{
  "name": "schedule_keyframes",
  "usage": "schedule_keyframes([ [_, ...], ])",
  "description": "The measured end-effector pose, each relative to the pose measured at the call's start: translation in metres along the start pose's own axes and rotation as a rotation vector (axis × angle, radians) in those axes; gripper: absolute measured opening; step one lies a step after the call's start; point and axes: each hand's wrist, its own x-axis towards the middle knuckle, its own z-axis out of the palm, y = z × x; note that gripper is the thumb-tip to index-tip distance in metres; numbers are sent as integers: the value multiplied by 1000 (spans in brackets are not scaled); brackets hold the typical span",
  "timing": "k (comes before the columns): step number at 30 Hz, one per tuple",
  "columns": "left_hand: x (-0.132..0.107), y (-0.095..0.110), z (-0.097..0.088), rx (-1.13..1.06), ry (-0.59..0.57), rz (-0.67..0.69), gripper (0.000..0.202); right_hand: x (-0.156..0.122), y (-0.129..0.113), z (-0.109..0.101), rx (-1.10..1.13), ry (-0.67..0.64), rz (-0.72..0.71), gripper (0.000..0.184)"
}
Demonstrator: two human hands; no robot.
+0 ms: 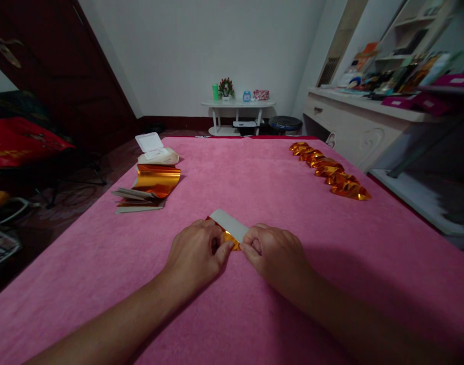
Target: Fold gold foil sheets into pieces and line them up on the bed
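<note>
Both hands meet on a partly folded sheet of gold foil paper point(229, 224), whose pale grey backing shows on top with a gold strip along the near edge. My left hand point(201, 246) grips its near left part, thumb and fingers closed. My right hand point(275, 251) pinches the right end, its fingers curled. To the left lies a stack of foil sheets point(156, 180), the top one gold side up and curling. A row of folded gold foil pieces point(329, 170) runs along the right of the table.
A pink cloth point(232, 177) covers the table. Near its left back edge is an opened pack of wipes point(158, 152). Beyond stands a small white table point(237, 104) with a green cup and flowers. At right is a cluttered white desk point(353, 111); at left, a red bag point(25, 139).
</note>
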Motion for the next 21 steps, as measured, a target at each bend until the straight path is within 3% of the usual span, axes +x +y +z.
schedule_keyframes([
  [9,-1,0,1,-5,-6,3,16,-2,-2,-2,35,-15,-25,1],
  [15,-3,-2,-1,-55,-18,-3,12,-6,-7,-3,2,-60,-150,18],
  [21,-5,-6,-3,-107,-1,27,6,-7,-5,-2,-31,-52,-183,24],
])
